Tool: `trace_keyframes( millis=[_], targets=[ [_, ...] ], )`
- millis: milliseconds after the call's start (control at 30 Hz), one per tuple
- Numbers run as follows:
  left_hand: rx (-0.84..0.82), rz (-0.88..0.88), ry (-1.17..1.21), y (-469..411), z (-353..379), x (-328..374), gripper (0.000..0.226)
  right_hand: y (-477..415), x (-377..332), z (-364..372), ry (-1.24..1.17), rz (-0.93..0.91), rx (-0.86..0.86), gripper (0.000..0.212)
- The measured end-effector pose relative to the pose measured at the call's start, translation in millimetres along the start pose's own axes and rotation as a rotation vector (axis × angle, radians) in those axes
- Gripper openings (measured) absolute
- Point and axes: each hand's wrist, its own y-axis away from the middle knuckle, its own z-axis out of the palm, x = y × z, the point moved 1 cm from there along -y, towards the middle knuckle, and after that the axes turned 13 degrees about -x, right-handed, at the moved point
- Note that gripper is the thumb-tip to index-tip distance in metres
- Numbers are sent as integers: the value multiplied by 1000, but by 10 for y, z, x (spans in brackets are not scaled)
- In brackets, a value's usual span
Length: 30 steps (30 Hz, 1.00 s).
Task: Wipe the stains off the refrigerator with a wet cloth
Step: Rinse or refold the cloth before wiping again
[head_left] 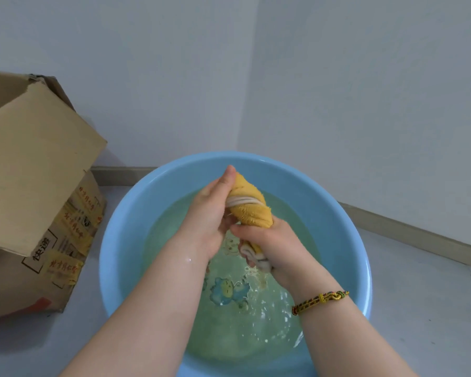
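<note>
- I see the cloth [249, 209], twisted, running from my left hand [211, 213] at its far end down to my right hand [269, 247].
- Both fists clamp it above the basin [125, 227]; I'd counter-twist along that axis.

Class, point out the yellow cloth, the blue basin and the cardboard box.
yellow cloth [249, 210]: head view, twisted middle.
blue basin [114, 240]: head view, bare left inner wall.
cardboard box [30, 164]: head view, raised flap.

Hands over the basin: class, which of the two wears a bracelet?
The right hand, gripping the lower end of the twisted yellow cloth, has a braided bracelet at its wrist. The left hand is bare.
</note>
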Motion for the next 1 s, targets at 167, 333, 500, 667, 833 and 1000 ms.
trace_keyframes(
  millis=[167, 333, 500, 667, 833, 1000],
  targets=[
    [-46, -127, 4, 17, -27, -60, 16, -16, 14, -33, 162, -49, 124, 29],
    [156, 95, -147, -3, -74, -10, 27, 77, -103, -86, 419, -278, 223, 58],
    [130, 226, -482, 44, 56, 56, 42, 108, -275, -84, 254, -495, 255, 24],
    [-4, 254, -595, 89, 77, 119, 43, 125, -333, -218, 146, -463, 212, 19],
    [-168, 131, -274, 81, 70, 118, 42, 179, -322, -319, 155, -512, 364, 24],
    [-168, -119, -126, 35, 162, -18, 46, 277, -429, -350, 214, -619, 494, 25]
  ],
)
